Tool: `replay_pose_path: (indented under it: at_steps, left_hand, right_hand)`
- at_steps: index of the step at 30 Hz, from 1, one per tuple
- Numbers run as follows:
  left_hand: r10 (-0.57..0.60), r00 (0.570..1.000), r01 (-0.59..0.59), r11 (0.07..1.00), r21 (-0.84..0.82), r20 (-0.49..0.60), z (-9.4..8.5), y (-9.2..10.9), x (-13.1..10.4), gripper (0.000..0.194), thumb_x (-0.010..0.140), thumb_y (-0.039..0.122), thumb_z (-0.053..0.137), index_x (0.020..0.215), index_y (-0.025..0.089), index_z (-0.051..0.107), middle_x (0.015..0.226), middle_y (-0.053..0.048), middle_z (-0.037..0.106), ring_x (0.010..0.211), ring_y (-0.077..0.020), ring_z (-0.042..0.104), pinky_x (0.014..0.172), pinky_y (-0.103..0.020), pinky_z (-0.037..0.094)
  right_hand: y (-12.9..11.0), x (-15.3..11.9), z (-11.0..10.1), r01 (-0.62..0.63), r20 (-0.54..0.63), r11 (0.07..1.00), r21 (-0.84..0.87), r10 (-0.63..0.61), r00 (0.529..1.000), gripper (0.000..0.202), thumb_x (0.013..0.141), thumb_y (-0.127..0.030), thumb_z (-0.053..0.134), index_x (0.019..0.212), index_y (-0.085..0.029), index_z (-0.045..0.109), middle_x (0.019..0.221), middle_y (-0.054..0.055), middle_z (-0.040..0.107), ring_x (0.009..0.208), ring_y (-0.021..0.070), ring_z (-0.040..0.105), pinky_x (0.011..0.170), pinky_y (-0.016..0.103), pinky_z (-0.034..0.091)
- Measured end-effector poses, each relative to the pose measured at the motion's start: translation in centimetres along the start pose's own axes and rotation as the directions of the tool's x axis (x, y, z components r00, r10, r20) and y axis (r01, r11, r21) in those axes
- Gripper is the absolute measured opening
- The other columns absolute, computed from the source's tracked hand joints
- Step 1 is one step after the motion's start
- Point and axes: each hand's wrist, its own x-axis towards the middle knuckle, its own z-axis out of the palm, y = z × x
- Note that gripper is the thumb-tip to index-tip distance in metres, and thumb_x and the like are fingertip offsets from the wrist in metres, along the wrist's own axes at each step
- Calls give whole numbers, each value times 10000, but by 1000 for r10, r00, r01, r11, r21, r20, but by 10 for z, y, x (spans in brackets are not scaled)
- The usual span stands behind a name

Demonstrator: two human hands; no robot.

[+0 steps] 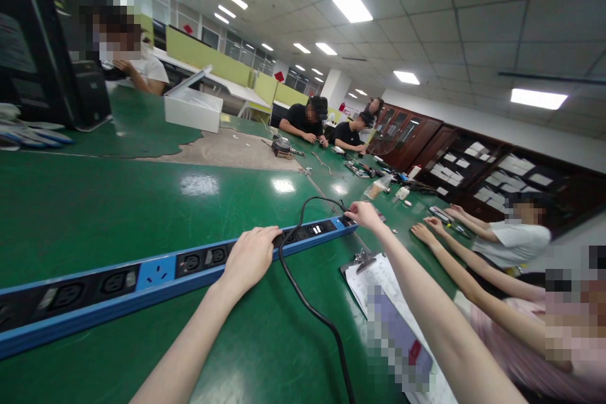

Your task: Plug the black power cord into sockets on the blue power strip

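A long blue and black power strip (pixel 158 274) lies slantwise over the green table, with rows of black sockets along its top. My left hand (pixel 250 257) is wrapped over the strip's middle, its fingers closed across the edge. At the strip's far right end, my right hand (pixel 363 214) pinches the end of a black power cord (pixel 310 306); its fingers partly hide the plug, and I cannot tell how deep it sits in the socket. From there the cord loops over the strip and runs down towards the bottom of the view.
Right of the cord lie a clipboard (pixel 363 260) with papers and a blurred phone-like object. A white box (pixel 194 110) and a black computer case (pixel 38 44) stand at the back left. Small parts lie farther down the table (pixel 227 196). Co-workers sit around it, two closely at right.
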Motion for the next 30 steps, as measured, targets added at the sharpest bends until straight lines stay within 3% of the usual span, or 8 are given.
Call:
replay_pose_path:
  at_steps: [4,9,13,16,25,30]
  left_hand:
    - [-1,999,2,1000,10,-35,2,3,-2,439,925,127,441,1298,229,649,1361,-37,658,1222,-214,588,1060,-371,416]
    - [-3,998,4,1000,14,-57,1,6,-4,421,924,120,460,1283,226,653,1344,-36,666,1206,-215,587,1041,-368,417]
    - [-6,998,6,1000,10,-70,0,6,-5,419,927,118,458,1279,235,652,1333,-31,672,1195,-217,590,1029,-368,414]
    - [-12,997,13,1000,6,-79,1,7,-5,412,930,118,456,1273,236,652,1328,-36,673,1192,-216,590,1023,-367,413]
    - [-30,997,31,999,11,-77,0,9,-5,403,931,120,455,1266,236,647,1321,-27,675,1178,-220,588,1012,-364,415]
    - [-36,996,37,999,10,-75,-2,11,-5,401,933,123,449,1264,238,643,1318,-32,676,1169,-223,589,1005,-370,419]
  right_hand:
    - [5,2,-3,-14,43,999,35,12,999,257,812,-460,735,812,-205,766,796,44,760,742,175,687,667,224,449]
    - [0,3,0,-46,-5,997,60,46,999,310,839,-487,683,884,-193,771,843,68,770,781,195,697,680,239,454]
    - [1,3,0,-54,19,994,95,52,998,307,826,-491,683,821,-195,763,731,54,752,710,193,693,652,239,457]
    - [2,4,1,-67,9,991,116,67,998,295,794,-491,714,801,-198,757,759,58,760,742,202,701,676,242,465]
    - [6,-7,11,-174,52,949,262,166,985,364,868,-523,637,906,-179,750,733,57,763,660,188,728,635,227,515]
    - [-4,-20,12,-176,-4,940,293,185,983,377,896,-520,606,977,-180,748,819,80,775,733,214,737,701,269,539]
